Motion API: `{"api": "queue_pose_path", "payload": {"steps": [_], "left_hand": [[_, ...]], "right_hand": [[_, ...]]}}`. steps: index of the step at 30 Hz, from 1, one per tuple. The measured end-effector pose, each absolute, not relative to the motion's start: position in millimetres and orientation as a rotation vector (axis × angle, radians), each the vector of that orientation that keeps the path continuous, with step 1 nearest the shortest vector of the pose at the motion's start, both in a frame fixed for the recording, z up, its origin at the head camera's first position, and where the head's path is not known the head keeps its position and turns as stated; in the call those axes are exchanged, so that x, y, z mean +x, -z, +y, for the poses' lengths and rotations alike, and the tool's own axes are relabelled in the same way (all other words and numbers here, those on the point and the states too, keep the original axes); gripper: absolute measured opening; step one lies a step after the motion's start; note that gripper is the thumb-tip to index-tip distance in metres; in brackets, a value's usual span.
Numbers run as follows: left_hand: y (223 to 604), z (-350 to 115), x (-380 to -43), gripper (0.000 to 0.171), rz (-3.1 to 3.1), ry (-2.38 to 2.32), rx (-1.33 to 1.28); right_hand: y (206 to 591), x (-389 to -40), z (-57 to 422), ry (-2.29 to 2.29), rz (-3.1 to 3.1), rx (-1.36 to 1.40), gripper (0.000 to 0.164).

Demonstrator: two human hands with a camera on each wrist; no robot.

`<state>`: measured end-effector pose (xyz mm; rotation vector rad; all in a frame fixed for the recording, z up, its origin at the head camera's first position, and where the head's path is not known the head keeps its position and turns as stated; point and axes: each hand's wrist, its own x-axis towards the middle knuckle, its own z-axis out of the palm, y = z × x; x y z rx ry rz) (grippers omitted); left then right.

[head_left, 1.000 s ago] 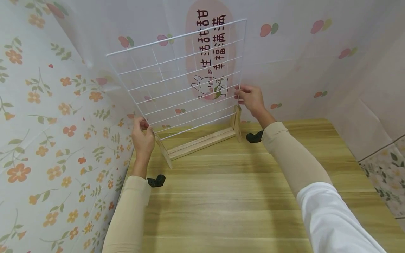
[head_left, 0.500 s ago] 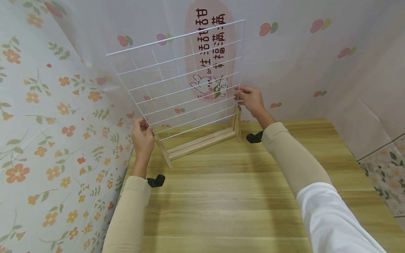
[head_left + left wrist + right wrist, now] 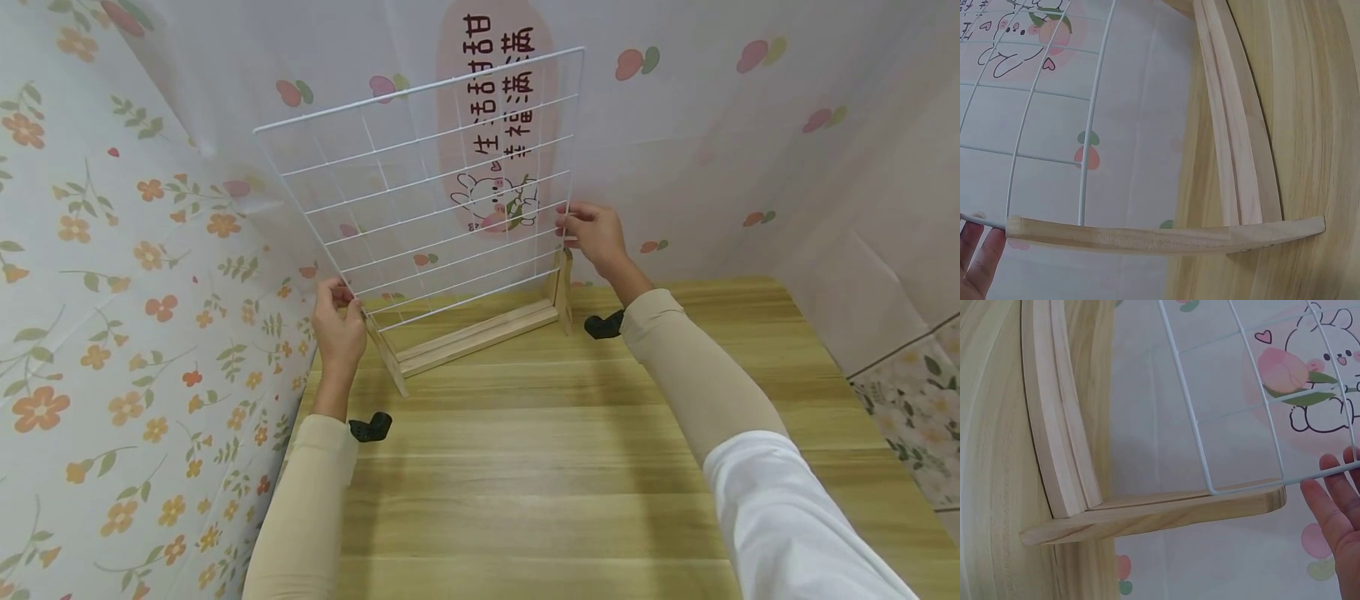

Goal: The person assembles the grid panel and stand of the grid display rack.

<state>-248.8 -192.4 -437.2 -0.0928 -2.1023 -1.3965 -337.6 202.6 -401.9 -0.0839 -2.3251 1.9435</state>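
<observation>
A white wire grid panel (image 3: pixel 450 192) stands tilted over a pale wooden stand (image 3: pixel 480 337). Its lower edge lies between the stand's two side pieces, above the crossbars. My left hand (image 3: pixel 339 329) holds the panel's left edge just above the top of the left side piece (image 3: pixel 1116 239). At the other edge, my right hand (image 3: pixel 596 237) grips the wire above the right side piece (image 3: pixel 1166 512), with the fingers reaching behind the panel. In the left wrist view, only some fingertips show at the lower left. A slot runs between the stand's crossbars (image 3: pixel 1235 125).
The stand rests on a wood-grain tabletop (image 3: pixel 510 483). A white printed backdrop (image 3: pixel 697 192) rises right behind the panel, and a flower-patterned sheet (image 3: pixel 150 333) hangs close on the left. Small black pieces (image 3: pixel 372 427) show beside both wrists.
</observation>
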Motion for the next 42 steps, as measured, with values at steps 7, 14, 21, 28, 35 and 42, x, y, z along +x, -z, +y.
{"api": "queue_pose_path", "payload": {"steps": [7, 14, 21, 28, 35, 42], "left_hand": [[438, -193, -249, 0.030, -2.087, 1.430, -0.068], [439, -193, -247, 0.019, -2.094, 1.387, -0.062], [444, -194, -245, 0.013, -2.144, 1.361, -0.034], [448, -194, -246, 0.022, -2.169, 1.382, -0.083], [445, -193, -246, 0.018, -2.187, 1.343, -0.093], [443, -194, -245, 0.018, -2.213, 1.356, -0.085]], "right_hand": [[405, -338, 201, -1.968, -2.298, -0.081, 0.030], [409, -338, 203, -1.985, -2.274, -0.106, 0.031], [408, -337, 205, -1.945, -2.331, -0.147, 0.033], [411, -337, 205, -2.025, -2.280, -0.139, 0.030], [411, -337, 206, -2.017, -2.299, -0.137, 0.031], [411, -336, 206, -2.037, -2.279, -0.129, 0.031]]}}
